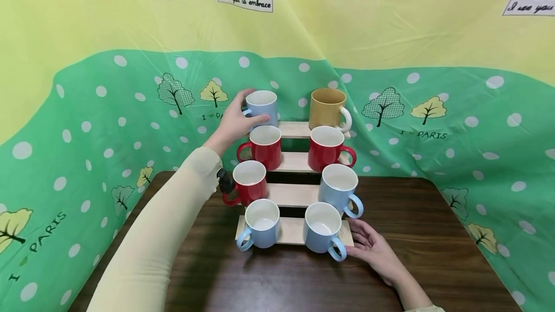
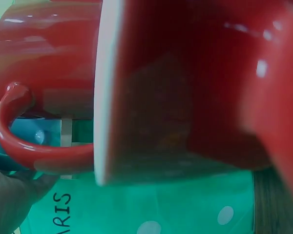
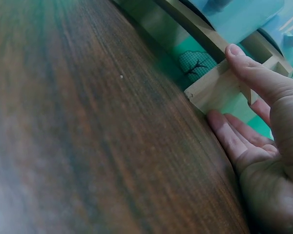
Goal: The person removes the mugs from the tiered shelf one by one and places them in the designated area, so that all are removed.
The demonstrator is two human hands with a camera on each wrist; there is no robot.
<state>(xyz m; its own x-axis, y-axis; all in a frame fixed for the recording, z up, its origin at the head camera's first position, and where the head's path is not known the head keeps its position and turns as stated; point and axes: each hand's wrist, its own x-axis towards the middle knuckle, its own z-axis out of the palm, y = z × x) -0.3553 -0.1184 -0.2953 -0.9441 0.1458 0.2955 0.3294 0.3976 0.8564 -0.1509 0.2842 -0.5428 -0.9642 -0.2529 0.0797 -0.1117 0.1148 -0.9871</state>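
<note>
A pale wooden tiered rack (image 1: 292, 195) holds mugs in two columns. At the left of its top tier is a light blue mug (image 1: 267, 109), and my left hand (image 1: 234, 122) grips it, thumb across the front and fingers round the far side. In the left wrist view that hand (image 2: 12, 200) shows only at the lower left corner, behind a red mug (image 2: 51, 63). My right hand (image 1: 378, 253) holds the right end of the rack's bottom tier. Its thumb lies against the wooden end (image 3: 217, 87) in the right wrist view, with the fingers curled low behind it.
A tan mug (image 1: 326, 110) stands on the top tier at right. Below are red mugs (image 1: 325, 150) and more light blue mugs (image 1: 322, 227), handles outward. The dark wooden table (image 1: 390, 206) carries the rack, with a green and yellow printed cloth (image 1: 390, 81) behind.
</note>
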